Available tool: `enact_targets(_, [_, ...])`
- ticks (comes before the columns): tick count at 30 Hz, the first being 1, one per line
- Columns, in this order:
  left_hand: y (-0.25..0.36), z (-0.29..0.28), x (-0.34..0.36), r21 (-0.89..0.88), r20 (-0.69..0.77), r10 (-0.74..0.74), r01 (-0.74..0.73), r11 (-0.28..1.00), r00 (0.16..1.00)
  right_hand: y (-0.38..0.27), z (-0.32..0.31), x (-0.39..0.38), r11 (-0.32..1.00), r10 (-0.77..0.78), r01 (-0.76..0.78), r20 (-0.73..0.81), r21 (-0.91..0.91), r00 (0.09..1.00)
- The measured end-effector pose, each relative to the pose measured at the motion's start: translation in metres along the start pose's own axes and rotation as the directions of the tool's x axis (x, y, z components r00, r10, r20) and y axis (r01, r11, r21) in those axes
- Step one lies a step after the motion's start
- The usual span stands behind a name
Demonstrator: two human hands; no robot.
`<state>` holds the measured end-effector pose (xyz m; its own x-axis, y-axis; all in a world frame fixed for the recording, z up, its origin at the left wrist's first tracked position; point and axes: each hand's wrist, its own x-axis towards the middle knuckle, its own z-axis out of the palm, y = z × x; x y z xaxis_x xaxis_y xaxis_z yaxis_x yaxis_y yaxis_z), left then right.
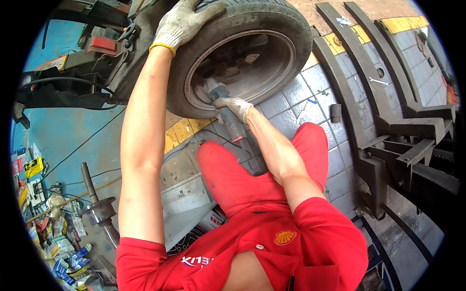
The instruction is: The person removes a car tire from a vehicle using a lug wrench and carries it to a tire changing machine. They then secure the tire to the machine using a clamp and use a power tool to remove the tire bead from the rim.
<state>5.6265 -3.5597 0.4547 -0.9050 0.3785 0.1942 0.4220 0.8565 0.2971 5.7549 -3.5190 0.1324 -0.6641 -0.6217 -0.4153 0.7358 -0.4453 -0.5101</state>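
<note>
In a grey-white knit glove with a yellow cuff, my left hand (182,24) lies spread on the upper left of a black tyre (291,29); some fingertips are cut off by the picture's edge. My right hand (235,107), gloved too, is wrapped round a grey angle grinder (234,130) with a red rear end. The grinder's head reaches the lower left inner edge of the dusty metal wheel rim (269,92). Its disc is blurred, so I cannot tell whether it touches the rim. The wheel stands tilted before my knees.
Dark steel bars (347,77) of a frame run along the right, with a wrench (378,81) on one. A black cylinder (335,113) stands on the tiles. Machinery with a red part (103,44) fills the upper left. A metal shaft (99,211) and scattered packets (60,242) lie lower left.
</note>
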Motion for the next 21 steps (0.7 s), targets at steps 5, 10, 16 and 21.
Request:
enact_targets(5, [-0.001,-0.002,0.003,-0.045,-0.003,-0.037,0.037,0.998,0.999,0.011,-0.029,-0.012,0.965,0.058,-0.094,-0.149,-0.246,0.987])
enact_targets(10, [-0.001,-0.003,0.002,-0.003,-0.014,-0.035,0.035,0.999,0.999,0.005,-0.011,-0.008,0.998,0.037,-0.034,0.052,-0.054,0.998])
enact_targets(16, [-0.008,-0.005,0.0,-0.002,-0.021,-0.034,0.034,0.999,0.999,0.014,-0.033,-0.005,0.982,0.078,-0.086,-0.053,-0.171,0.996])
enact_targets(21, [-0.009,-0.004,-0.003,-0.021,-0.03,-0.016,0.015,1.0,0.999,0.009,-0.025,-0.007,0.991,0.012,-0.008,0.026,-0.137,1.0])
